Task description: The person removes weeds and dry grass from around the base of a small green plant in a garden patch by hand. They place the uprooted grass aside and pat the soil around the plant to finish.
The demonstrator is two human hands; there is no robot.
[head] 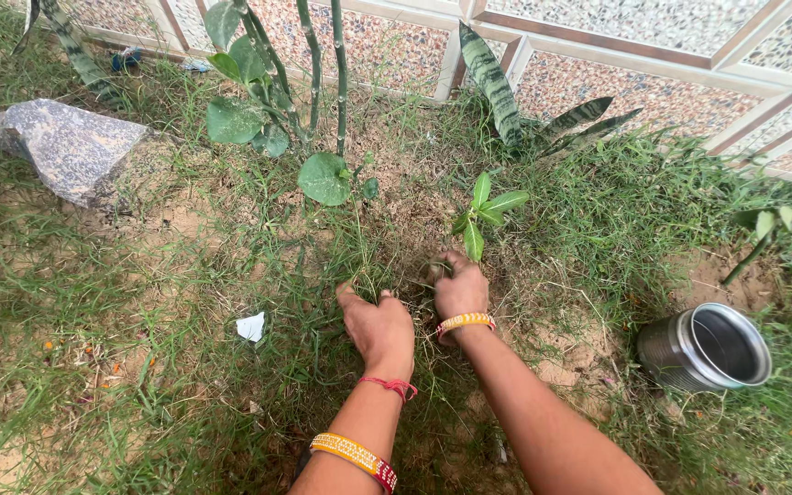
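Observation:
Both my hands are down in the grass and loose soil at the foot of a small green seedling (pixel 485 210). My left hand (pixel 378 325) lies palm down, its fingers buried among grass blades to the left of the seedling. My right hand (pixel 459 286) presses on the soil right below the seedling's stem, fingers curled into the earth. Whether either hand grips grass or soil is hidden by the blades. Yellow bangles and a red thread sit on my wrists.
A steel pot (pixel 706 346) lies tilted on the ground at the right. A grey rock (pixel 66 145) sits at the far left. Taller stems with round leaves (pixel 323 174) and a striped snake plant (pixel 497 87) grow along a pebbled wall (pixel 598 82). A white scrap (pixel 251 326) lies in the grass.

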